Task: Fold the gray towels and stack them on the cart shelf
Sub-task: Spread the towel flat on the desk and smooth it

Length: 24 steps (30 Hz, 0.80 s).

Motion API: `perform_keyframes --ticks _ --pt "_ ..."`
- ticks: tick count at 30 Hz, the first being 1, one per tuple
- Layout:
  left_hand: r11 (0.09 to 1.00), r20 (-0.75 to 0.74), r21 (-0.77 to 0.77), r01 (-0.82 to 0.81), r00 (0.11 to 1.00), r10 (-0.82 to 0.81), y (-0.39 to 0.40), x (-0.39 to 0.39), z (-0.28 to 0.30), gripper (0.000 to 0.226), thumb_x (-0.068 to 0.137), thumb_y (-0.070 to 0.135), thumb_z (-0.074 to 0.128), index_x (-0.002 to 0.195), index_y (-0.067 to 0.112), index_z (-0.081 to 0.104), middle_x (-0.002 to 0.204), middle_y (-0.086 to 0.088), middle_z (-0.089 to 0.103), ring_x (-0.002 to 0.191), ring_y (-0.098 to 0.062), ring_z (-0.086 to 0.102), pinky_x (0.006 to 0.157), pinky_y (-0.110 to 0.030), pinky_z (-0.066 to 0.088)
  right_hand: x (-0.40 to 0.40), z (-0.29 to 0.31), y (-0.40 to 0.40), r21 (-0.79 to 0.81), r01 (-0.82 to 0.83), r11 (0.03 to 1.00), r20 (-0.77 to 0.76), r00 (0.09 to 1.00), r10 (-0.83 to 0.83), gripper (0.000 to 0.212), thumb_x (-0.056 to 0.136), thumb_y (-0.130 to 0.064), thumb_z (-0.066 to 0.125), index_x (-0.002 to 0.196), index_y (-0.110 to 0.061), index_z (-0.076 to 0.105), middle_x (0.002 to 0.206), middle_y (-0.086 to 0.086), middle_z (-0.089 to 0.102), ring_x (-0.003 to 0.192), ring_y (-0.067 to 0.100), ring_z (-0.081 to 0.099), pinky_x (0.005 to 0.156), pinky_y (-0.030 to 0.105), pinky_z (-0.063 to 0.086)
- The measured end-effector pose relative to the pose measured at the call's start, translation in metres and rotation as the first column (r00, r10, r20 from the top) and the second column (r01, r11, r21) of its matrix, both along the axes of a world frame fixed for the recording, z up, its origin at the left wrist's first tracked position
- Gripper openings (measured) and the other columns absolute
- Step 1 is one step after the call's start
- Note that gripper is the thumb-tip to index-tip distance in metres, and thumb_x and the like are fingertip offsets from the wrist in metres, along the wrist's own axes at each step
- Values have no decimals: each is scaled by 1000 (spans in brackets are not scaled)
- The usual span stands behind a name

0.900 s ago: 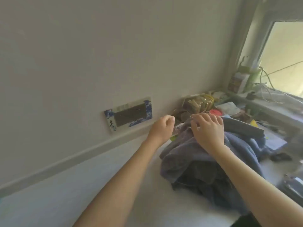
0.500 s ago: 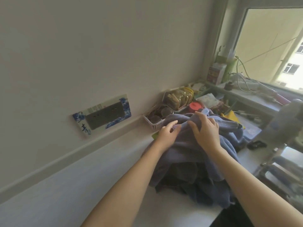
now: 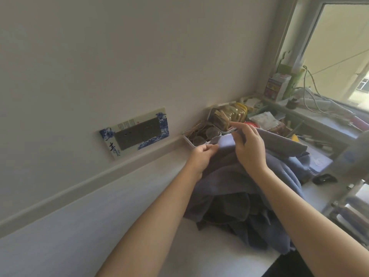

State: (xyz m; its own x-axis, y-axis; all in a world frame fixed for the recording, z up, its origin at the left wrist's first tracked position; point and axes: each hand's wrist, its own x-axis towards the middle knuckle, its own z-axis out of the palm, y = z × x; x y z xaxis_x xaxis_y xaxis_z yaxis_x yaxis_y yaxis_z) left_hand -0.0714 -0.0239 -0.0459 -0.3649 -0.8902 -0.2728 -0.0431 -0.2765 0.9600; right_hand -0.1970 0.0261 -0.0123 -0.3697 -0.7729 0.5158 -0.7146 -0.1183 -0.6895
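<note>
To start this fold well, the top edge of the gray towel (image 3: 259, 148) should be pulled taut between both hands and lifted clear of the heap of gray towels (image 3: 239, 206) lying beneath the wrists on the white table (image 3: 99, 226), so the corners can be matched without dragging darker cloth along. The left hand (image 3: 201, 156) pinches the towel's edge between thumb and curled fingers, palm turned inward. Just beside it, the right hand (image 3: 249, 146) pinches the same edge a little higher, its forefinger stretched toward the white basket (image 3: 189, 141) beyond.
</note>
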Motion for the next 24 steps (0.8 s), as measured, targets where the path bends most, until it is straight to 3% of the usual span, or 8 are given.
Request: perform_keyframes --ticks 3,5,9,11,15,18,21,24 --pt "994 -102 42 -99 989 103 -3 36 17 16 97 23 50 101 11 60 86 -3 64 80 -16 59 77 -30 49 30 14 -8 -56 -47 997 8 999 48 23 91 -5 55 113 -10 64 99 -10 55 89 7 51 76 7 37" --pt "977 -131 -2 -213 969 211 -3 67 28 15 99 20 47 97 11 59 86 -5 63 79 -15 58 73 -28 49 57 23 -14 -78 -105 991 5 994 106 23 91 -5 54 112 -10 64 98 -10 55 87 7 51 75 4 35" --pt "911 -99 -98 -400 915 391 1 118 38 18 97 26 51 97 12 62 106 -18 66 95 -26 60 92 -43 50 106 36 -22 -86 -202 976 4 979 203 23 91 -7 53 111 -14 63 97 -9 53 83 7 50 73 5 34" --pt "875 -84 -117 -469 883 462 6 145 41 18 96 30 52 94 15 63 105 -16 67 97 -28 61 94 -47 49 131 37 -26 -74 -250 965 18 968 252 22 93 -8 52 111 -14 63 97 -9 54 84 7 50 73 7 34" --pt "805 -78 -157 -572 820 567 16 192 42 18 98 27 50 84 17 58 91 -5 61 83 -15 53 80 -31 44 171 28 -33 -52 -356 933 -43 934 354 19 93 -10 52 104 -12 67 100 -1 60 88 10 53 75 7 32" --pt "746 -61 -207 -633 770 636 19 214 41 15 98 24 49 91 12 56 84 1 57 74 -8 50 76 -26 41 180 19 -32 -8 -319 948 -8 948 319 20 95 -12 49 102 -12 68 99 2 58 88 19 55 76 17 33" --pt "659 -74 -212 -722 684 725 19 229 40 15 98 25 48 93 13 55 83 0 57 76 -12 51 74 -26 42 180 18 -29 -25 -272 962 18 962 272 22 96 -10 46 100 -12 67 100 9 56 84 18 52 75 15 31" --pt "627 -47 -211 -750 649 759 21 235 39 19 98 29 45 95 13 54 92 -4 58 86 -18 53 84 -34 46 188 23 -28 0 -317 948 -1 948 317 23 96 -10 45 101 -11 67 99 7 54 86 14 49 79 12 29"
